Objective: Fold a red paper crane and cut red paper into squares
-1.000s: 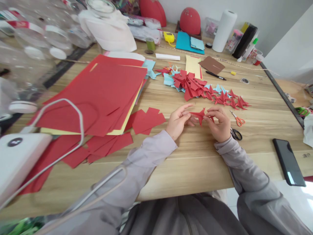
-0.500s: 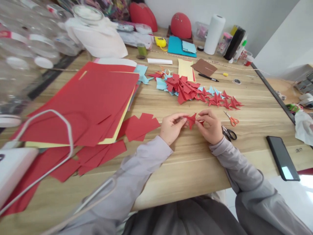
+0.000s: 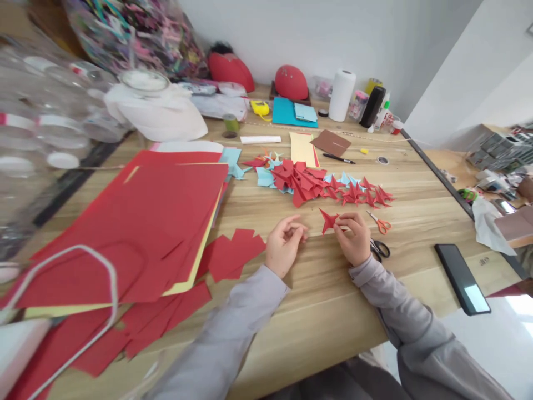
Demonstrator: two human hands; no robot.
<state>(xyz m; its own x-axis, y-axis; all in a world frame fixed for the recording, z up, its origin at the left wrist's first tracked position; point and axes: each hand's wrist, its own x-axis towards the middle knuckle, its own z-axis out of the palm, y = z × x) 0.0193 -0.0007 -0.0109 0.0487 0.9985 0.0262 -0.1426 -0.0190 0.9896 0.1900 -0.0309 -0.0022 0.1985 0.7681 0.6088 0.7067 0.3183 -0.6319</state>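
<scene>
A small red origami crane [image 3: 328, 221] with pointed tips is pinched between the thumb and fingers of my right hand [image 3: 353, 238], just above the table. To its left, my left hand [image 3: 286, 244] is loosely curled with nothing in it, its thumb and fingers a little apart. Beyond both hands lies a heap of red folded paper pieces [image 3: 297, 180], with a row of finished red cranes [image 3: 353, 193] trailing right and light blue ones [image 3: 345, 179] among them. Orange-handled scissors [image 3: 381, 223] and black-handled scissors [image 3: 380, 249] rest by my right hand.
Large red sheets [image 3: 166, 216] are stacked on the left, with cut red pieces [image 3: 233, 253] beside them. A white cable [image 3: 112, 278] loops over the front left. A phone [image 3: 462, 278] lies on the right. Tape measure [image 3: 260, 107], pen [image 3: 339, 159] and white bottle [image 3: 342, 95] are farther back.
My left hand has let go of the red crane and drawn away to the left. The crane stays in my right hand. The camera view has tilted up.
</scene>
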